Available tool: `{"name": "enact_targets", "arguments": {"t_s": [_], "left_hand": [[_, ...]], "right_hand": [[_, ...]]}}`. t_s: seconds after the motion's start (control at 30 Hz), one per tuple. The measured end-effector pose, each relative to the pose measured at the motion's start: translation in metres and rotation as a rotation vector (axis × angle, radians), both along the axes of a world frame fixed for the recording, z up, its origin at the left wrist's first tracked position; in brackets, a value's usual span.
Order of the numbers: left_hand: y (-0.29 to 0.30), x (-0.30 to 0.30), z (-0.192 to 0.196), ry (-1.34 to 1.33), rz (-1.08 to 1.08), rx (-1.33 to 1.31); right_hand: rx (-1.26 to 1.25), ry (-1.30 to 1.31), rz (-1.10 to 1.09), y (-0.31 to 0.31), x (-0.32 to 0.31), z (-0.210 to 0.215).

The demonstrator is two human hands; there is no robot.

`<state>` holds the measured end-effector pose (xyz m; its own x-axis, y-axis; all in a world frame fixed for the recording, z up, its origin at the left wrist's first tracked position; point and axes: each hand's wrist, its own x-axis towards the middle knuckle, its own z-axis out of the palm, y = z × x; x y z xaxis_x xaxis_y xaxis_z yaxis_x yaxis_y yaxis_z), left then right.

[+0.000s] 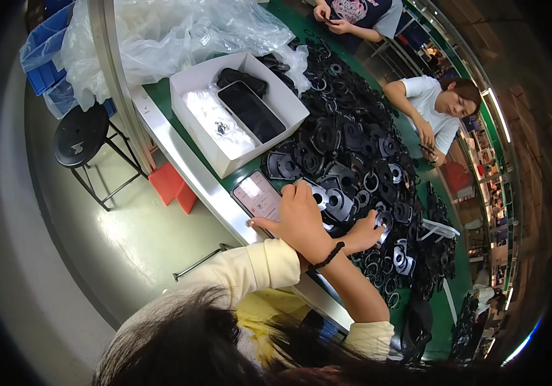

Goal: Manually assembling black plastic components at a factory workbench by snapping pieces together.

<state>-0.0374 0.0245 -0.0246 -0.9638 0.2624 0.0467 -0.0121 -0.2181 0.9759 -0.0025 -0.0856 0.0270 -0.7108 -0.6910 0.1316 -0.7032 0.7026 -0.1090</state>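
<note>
My forearms cross, the right one with a black band at its wrist lying over the left. My right hand (298, 220) rests at the edge of a lit smartphone (258, 195) lying on the table; its thumb stretches out across the phone's lower end, apart from the bent fingers. Farther right, my left hand (364, 233) reaches into a heap of black and silver round parts. Its fingers close at a ring-shaped part (385, 222), partly hidden by the fingertips. Shiny plates with round holes (338, 202) lie between the two hands.
A white box (189, 119) holds a dark phone (250, 110), a black case and a clear bag of small pieces. Plastic sheeting (179, 35) covers the far left. Across the green table, two people (427, 106) handle small parts. A black stool (83, 135) stands left.
</note>
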Motion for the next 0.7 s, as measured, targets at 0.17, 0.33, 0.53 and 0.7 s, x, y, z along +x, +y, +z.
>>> {"name": "enact_targets", "arguments": {"t_s": [0.17, 0.33, 0.53, 0.7], "left_hand": [[0.001, 0.0, -0.001, -0.021, -0.031, -0.002], [-0.003, -0.003, -0.001, -0.079, -0.056, 0.065], [-0.007, 0.001, 0.004, -0.067, -0.081, 0.027], [-0.005, -0.002, 0.005, 0.052, -0.065, -0.119]], "right_hand": [[-0.025, 0.014, 0.016, 0.003, -0.001, -0.006], [0.011, -0.028, 0.034, -0.002, -0.004, -0.002], [0.018, -0.032, -0.001, 0.002, -0.001, 0.001], [-0.265, 0.067, -0.107, 0.026, 0.006, 0.034]]}}
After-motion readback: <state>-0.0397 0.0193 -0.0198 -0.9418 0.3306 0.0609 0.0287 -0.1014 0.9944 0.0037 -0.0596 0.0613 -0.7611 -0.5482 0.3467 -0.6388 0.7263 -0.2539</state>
